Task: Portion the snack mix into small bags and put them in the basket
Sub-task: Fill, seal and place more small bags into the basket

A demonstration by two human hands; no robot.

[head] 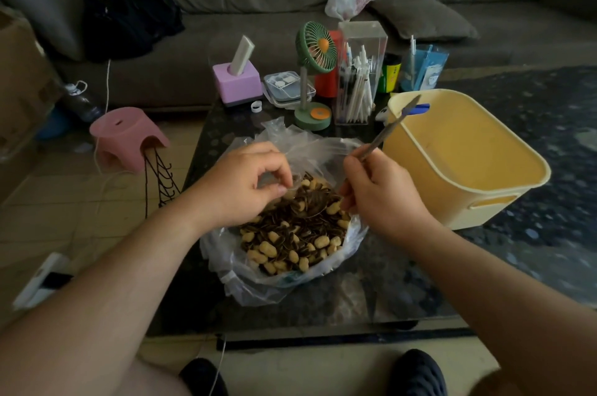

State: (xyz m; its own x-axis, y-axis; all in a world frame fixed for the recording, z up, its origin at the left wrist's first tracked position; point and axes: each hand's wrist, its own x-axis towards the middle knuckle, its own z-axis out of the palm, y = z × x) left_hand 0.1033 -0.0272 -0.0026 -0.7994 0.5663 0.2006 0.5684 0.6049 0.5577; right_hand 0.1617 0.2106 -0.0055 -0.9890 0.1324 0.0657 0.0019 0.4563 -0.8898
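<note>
A large clear plastic bag (245,279) lies open on the dark table, holding a snack mix (297,231) of striped seeds and pale coated nuts. My left hand (245,184) hovers over the mix at the bag's left side and pinches a small clear bag (316,153) at its edge. My right hand (381,195) grips the handle of a metal spoon (392,129), whose handle points up and to the right; its bowl dips into the mix. A yellow plastic basket (504,202) stands just right of the bag, with nothing visible inside.
Behind the bag stand a green desk fan (315,72), a clear pen holder (357,79), a pink tissue box (237,82) and a lidded tray (287,88). A pink stool (126,137) sits on the floor to the left. A grey sofa runs along the back.
</note>
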